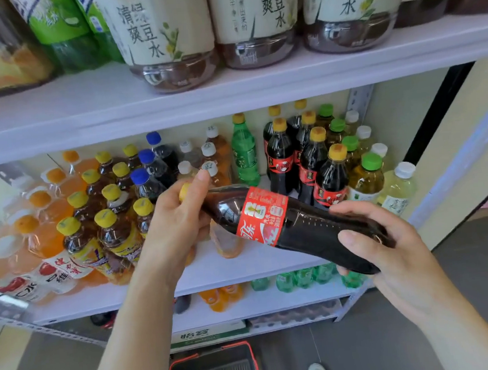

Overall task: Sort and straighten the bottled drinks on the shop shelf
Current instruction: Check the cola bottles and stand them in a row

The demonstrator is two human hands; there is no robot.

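While both hands hold it out in front of the middle shelf, one cola bottle lies tilted almost flat, its yellow cap up at the left and its base lower at the right. The left hand is curled round the neck, forefinger reaching past the cap. The right hand grips the base, thumb on top and fingers wrapped beneath. The red label carries white Chinese script, only partly turned my way.

Behind it on the shelf stand six yellow-capped colas with red-and-black labels, four green-capped tea bottles, four white-capped pale bottles, a single green soda bottle and three blue-capped dark bottles. Farther left crowd yellow-capped brown teas and orange drinks, too tightly packed to count.

On the upper shelf three big bottles read 清爽绿豆水 on cream labels. One red-rimmed basket sits on the floor below.
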